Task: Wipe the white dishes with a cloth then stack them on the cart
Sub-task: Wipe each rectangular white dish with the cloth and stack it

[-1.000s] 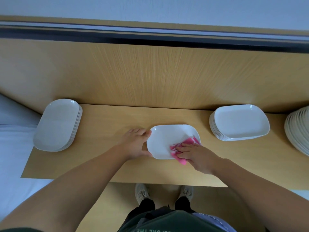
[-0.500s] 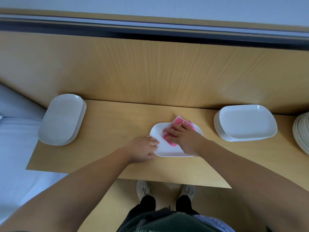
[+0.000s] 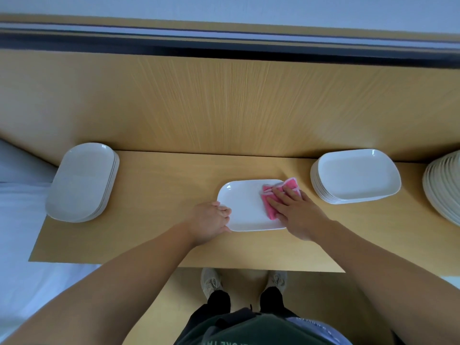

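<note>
One white rounded-rectangular ceramic dish (image 3: pixel 249 210) lies on the pale wooden surface (image 3: pixel 161 185), mid-wipe. Left hand (image 3: pixel 211 221) grips its left rim. Right hand (image 3: pixel 296 212), fingers flat, presses the folded pink cloth (image 3: pixel 273 210) on its right end. Left stack (image 3: pixel 82 180) and right stack (image 3: pixel 356 175) flank it; likely several dishes remain.

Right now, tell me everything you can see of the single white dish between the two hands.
A white, glossy, rounded-rectangular dish with a shallow raised rim, ceramic by its look, lying flat and right side up on the wooden table. The left hand grips its left edge; the right hand presses a folded pink cloth onto its right end.
</note>
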The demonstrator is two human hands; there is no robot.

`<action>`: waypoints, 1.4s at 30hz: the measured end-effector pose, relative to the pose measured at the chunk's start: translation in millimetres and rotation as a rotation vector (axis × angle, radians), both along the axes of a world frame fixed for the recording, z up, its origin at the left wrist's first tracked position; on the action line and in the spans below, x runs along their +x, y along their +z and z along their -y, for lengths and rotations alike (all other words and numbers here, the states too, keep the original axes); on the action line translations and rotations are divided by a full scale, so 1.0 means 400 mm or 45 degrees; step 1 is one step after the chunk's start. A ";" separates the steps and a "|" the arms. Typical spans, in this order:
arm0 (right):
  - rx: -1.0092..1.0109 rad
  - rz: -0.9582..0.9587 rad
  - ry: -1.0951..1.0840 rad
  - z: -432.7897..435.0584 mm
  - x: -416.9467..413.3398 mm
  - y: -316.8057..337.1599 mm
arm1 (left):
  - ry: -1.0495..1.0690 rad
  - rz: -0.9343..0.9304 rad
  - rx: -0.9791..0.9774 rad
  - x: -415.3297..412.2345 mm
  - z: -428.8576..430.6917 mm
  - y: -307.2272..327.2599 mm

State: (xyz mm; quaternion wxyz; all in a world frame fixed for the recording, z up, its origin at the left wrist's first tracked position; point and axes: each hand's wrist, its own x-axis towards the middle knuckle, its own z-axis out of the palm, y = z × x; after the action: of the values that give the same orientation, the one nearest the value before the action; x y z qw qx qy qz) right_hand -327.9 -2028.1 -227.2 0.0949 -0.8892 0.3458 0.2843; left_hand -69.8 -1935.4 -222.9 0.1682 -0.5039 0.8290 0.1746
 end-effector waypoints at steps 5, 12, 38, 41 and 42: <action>0.036 0.051 -0.076 -0.062 -0.015 -0.011 | 0.032 0.008 -0.010 -0.003 -0.006 -0.005; -0.023 0.376 -0.213 -0.121 -0.039 -0.032 | 0.016 0.085 0.000 -0.007 -0.006 -0.018; -0.164 1.172 -0.093 -0.037 -0.123 0.179 | 0.075 -0.108 -0.317 -0.065 -0.058 0.002; -0.190 1.217 -0.070 -0.025 -0.124 0.187 | 0.158 -0.039 -0.128 -0.083 -0.055 0.001; -0.191 1.221 -0.060 -0.022 -0.125 0.187 | 0.190 -0.019 -0.036 -0.088 -0.055 0.003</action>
State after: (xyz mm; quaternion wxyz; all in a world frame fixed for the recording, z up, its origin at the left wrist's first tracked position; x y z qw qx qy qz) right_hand -378.1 -2019.1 -152.3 0.1855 -0.9164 0.3025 -0.1852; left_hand -105.1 -1913.3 -221.6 0.1413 -0.5652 0.7929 0.1787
